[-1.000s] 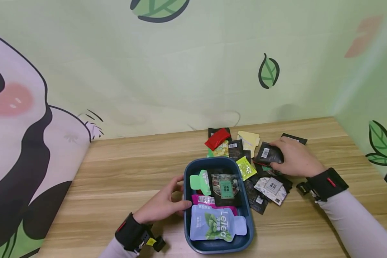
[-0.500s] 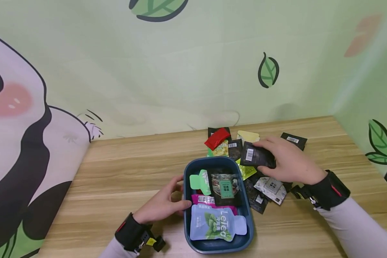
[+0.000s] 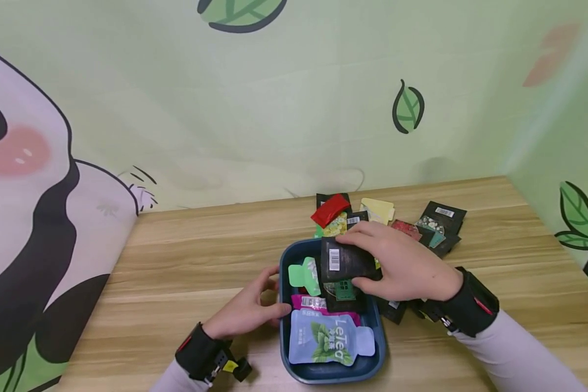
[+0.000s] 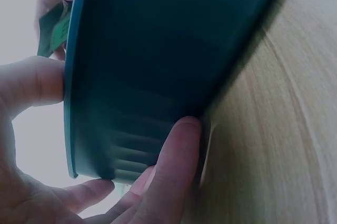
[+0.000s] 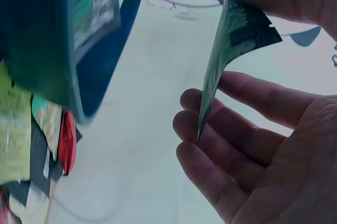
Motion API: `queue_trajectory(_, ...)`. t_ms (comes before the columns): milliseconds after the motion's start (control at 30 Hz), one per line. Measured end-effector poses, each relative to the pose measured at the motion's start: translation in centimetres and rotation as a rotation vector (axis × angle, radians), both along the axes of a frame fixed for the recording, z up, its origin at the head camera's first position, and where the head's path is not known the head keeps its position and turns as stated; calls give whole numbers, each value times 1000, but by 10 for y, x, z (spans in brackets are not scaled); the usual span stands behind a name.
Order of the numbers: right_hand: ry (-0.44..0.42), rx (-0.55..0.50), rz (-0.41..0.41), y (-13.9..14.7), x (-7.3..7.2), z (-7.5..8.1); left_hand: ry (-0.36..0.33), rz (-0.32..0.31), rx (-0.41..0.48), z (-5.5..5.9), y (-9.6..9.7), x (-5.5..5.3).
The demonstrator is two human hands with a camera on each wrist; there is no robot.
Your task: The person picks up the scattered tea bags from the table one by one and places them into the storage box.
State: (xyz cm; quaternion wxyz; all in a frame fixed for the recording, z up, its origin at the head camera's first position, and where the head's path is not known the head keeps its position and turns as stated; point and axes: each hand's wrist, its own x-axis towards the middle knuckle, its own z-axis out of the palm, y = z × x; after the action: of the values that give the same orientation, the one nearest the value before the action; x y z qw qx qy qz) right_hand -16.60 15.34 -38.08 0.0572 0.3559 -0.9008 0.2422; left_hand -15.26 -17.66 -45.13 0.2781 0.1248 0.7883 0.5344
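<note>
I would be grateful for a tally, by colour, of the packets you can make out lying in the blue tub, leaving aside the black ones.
Light blue packet: 1
Magenta packet: 1
Light green packet: 1
Total: 3 visible; any buried deeper cannot be counted.

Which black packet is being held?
The black packet pinched by the right hand over the blue tray, barcode showing; the other black packets lie in the tray or on the table.

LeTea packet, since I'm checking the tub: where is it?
Head view: the LeTea packet lies in the blue tub, at its near end, beside the pink packet.
</note>
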Motion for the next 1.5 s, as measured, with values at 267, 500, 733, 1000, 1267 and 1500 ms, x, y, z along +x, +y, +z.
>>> queue_trajectory(267,10,-20,65,-13,7,-2,-9,1,-3,-1,-1,0)
queue_trajectory(500,2,-8,59,-14,9,-4,12,46,1,1,0,0)
queue_trajectory(733,11,-7,50,-13,7,-8,51,124,7,7,5,2)
queue_trajectory(1000,1,5,47,-14,5,-11,58,87,17,7,2,2)
queue_trajectory(1267,-14,3,47,-14,6,-11,220,-85,-167,10,-4,1)
queue_trajectory(1500,-27,7,57,-15,7,-12,228,-149,-224,14,-5,2)
